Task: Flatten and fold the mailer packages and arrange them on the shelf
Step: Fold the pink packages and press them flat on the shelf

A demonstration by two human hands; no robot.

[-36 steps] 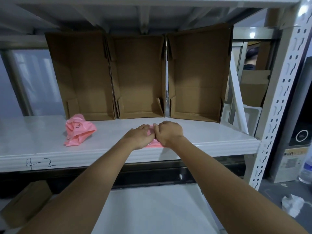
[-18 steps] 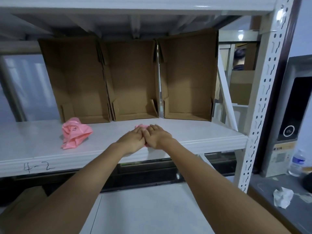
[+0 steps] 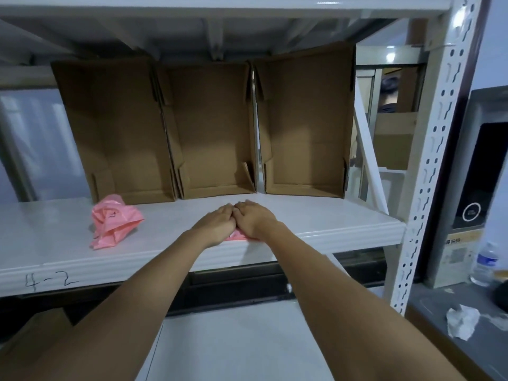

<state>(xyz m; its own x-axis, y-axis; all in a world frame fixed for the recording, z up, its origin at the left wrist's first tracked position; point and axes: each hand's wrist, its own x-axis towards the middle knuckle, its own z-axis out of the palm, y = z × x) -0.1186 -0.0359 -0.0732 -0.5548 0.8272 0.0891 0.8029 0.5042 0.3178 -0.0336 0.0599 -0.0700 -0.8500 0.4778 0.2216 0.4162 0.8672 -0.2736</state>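
A folded pink mailer (image 3: 238,236) lies near the front edge of the white shelf (image 3: 316,215), almost wholly covered by my hands. My left hand (image 3: 217,225) and my right hand (image 3: 254,220) press down on it side by side, fingers flat and touching each other. Only a sliver of pink shows below them. A second pink mailer (image 3: 114,221), crumpled, sits apart on the shelf to the left.
Three brown cardboard boxes (image 3: 211,133) stand on end, open toward me, at the back of the shelf. A white perforated upright (image 3: 428,166) bounds the shelf on the right. A water bottle (image 3: 485,264) and crumpled paper (image 3: 461,321) lie lower right.
Both hands have slid forward over the folded mailer, from curled to flatter, covering more of it. The camera has shifted to the right.
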